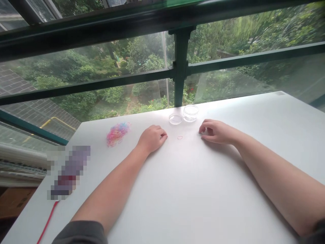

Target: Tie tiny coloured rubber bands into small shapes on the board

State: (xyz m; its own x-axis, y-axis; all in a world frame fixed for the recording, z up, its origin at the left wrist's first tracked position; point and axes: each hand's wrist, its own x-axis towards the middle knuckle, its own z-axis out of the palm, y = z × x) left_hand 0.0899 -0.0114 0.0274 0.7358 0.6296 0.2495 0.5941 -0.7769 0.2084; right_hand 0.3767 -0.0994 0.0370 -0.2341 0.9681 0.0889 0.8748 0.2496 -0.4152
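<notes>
My left hand (151,138) rests on the white table (193,189), its fingers curled in and closed, with nothing visible in them. Facing it from the other side, my right hand (215,131) has its thumb and bent fingers apart, and no object shows between them. A small pink rubber band (180,137) lies in the gap between both hands, touching neither. Left of my left hand is a loose heap of pink, orange and blue rubber bands (117,134). Beyond the hands sit a clear round jar (190,114) and, beside it, a clear shallow lid (175,119).
A pixelated flat object (71,171) lies at the table's left side, with a red cable (48,220) running from it over the edge. Dark green railing (179,67) and glass panels stand behind the table's far edge, with trees outside.
</notes>
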